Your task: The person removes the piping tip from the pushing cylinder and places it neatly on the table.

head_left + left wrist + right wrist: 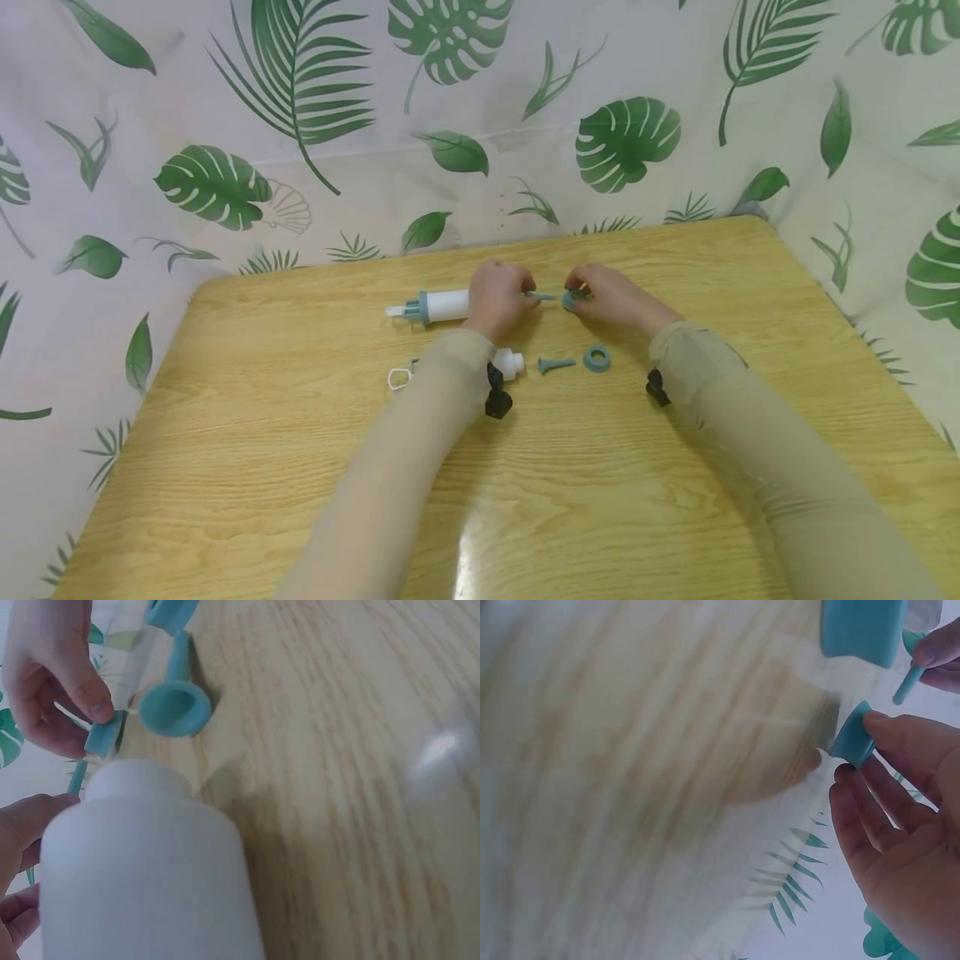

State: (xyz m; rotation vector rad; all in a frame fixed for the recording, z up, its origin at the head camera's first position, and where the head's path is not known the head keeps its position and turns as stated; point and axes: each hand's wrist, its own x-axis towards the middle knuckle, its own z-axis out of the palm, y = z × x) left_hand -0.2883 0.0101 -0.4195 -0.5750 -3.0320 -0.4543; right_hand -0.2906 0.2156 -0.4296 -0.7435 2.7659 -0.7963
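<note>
My left hand (501,296) pinches a slim teal nozzle (545,297), whose thin end points right; its other end is hidden by the fingers. Just to the right, my right hand (611,296) holds a teal ring cap (855,735) between thumb and fingers. The nozzle tip and the cap are close but apart. Behind the left hand lies a white cylinder with a teal end (447,306), like a syringe barrel. Nearer me are a white bottle (150,885), a teal funnel-shaped nozzle (176,709) and a second teal ring (597,358), all on the table.
A white loop-shaped piece (399,378) lies left of the bottle, partly covered by the left sleeve (450,392). The wooden table (585,500) meets a leaf-patterned cloth (525,108) at its back edge.
</note>
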